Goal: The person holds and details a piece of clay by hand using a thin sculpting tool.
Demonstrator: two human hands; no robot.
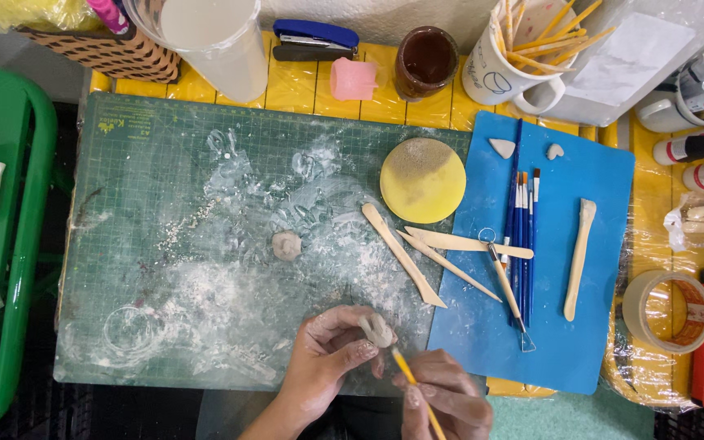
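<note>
Two hands meet at the near edge of the green cutting mat (165,163). The left hand (332,346) is curled around a small lump of pale clay (379,330), pinching it between thumb and fingertips just above the mat's lower edge. The right hand (446,399) is closed around a thin yellow stick tool (413,385), its tip touching the underside of the lump.

Judging by its rough, uneven form, the lump looks only partly shaped, and detailing seems under way rather than finished. A second small clay blob (287,244), rounded and dull grey-white, lies alone near the mat's middle and looks unworked or set aside. White dusty smears and dried rings cover the mat's gridded surface.

At the mat's right edge sits a round yellow sponge (423,179), matte and porous, with three flat wooden modelling tools (405,257) fanned out below it. Just right of the mat lies a smooth blue sheet (580,342) carrying slim blue-handled brushes (523,236), a wire loop tool (505,281), a wooden spatula (578,257) and two tiny pale clay pieces (502,147). Beyond the mat's far edge, on the plastic-wrapped yellow counter (303,85), stand a translucent plastic cup (213,45), a pink sponge block (352,79), a brown glazed jar (425,59) and a white mug of wooden sticks (503,61).
</note>
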